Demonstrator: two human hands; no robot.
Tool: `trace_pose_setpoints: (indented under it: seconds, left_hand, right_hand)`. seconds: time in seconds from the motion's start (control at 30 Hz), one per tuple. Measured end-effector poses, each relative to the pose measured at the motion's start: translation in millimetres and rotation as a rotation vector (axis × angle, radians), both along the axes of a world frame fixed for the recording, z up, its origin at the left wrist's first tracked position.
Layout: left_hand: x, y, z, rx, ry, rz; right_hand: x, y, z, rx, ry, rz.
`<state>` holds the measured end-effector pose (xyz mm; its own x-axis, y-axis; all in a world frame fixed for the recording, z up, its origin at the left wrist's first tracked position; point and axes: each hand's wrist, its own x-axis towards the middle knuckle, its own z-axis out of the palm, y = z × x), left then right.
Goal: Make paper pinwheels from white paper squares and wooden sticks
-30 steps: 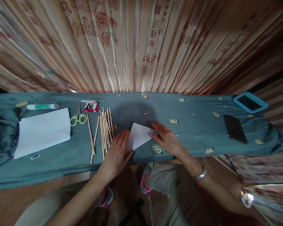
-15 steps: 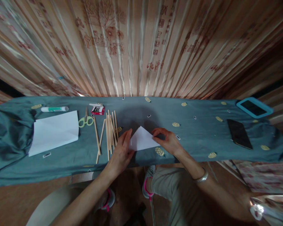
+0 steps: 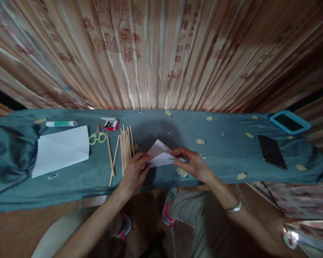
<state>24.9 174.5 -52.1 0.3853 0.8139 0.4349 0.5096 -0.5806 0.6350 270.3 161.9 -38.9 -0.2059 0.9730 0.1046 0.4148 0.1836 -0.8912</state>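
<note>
A small piece of folded white paper [image 3: 161,157] is held between my two hands near the front of the cloth-covered table. It has a triangular shape, with one flap lifted apart from the layer behind it. My left hand [image 3: 136,172] pinches the paper's left corner between thumb and fingers. At the right corner, my right hand [image 3: 191,163] grips it the same way, thumb below and fingers above. Just left of my left hand lie several thin wooden sticks [image 3: 125,147], some partly hidden behind that hand.
On the left are white paper sheets [image 3: 61,152], a glue stick or marker [image 3: 61,124], green-handled scissors [image 3: 97,137] and a small red box [image 3: 111,124] of metal bits. A black phone [image 3: 272,152] and blue-framed tablet [image 3: 290,122] lie right. A curtain [image 3: 156,53] hangs behind.
The front layer of the folded paper has come away from the back layer, showing two peaks. My left hand has closed from flat fingers to a pinch on the corner.
</note>
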Motion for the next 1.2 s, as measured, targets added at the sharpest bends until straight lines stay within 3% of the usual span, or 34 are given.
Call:
trace_pose_setpoints:
  seconds: [0.2,0.33,0.5,0.67,0.87,1.07,1.2]
  left_hand:
    - [-1.9,0.1,2.1,0.241,0.056,-0.044]
    - [-5.4,-3.1,-9.2,0.291,0.178,-0.063]
    - [-9.0,-12.3,-19.8,0.259,0.266,-0.102]
    - [-11.6,-19.8,-18.0,0.228,0.290,-0.154]
    - [-13.2,-23.1,-13.4,0.175,0.288,-0.172]
    - [-13.0,-26.0,-8.2,0.120,0.306,-0.194]
    - [-10.5,-26.2,-9.1,0.095,0.279,-0.172]
  right_hand:
    - [2.6,-7.5,8.6,-0.029,-0.166,0.207]
    - [8.7,-7.0,13.8,-0.117,-0.231,0.193]
    - [16.5,-2.1,9.6,-0.115,-0.246,0.164]
    - [19.8,6.0,-1.6,-0.066,-0.197,0.055]
    - [18.4,20.7,-16.2,-0.029,-0.058,0.024]
    - [12.7,32.6,-27.9,-0.180,0.155,-0.095]
    - [12.8,35.1,-25.4,-0.187,0.276,-0.130]
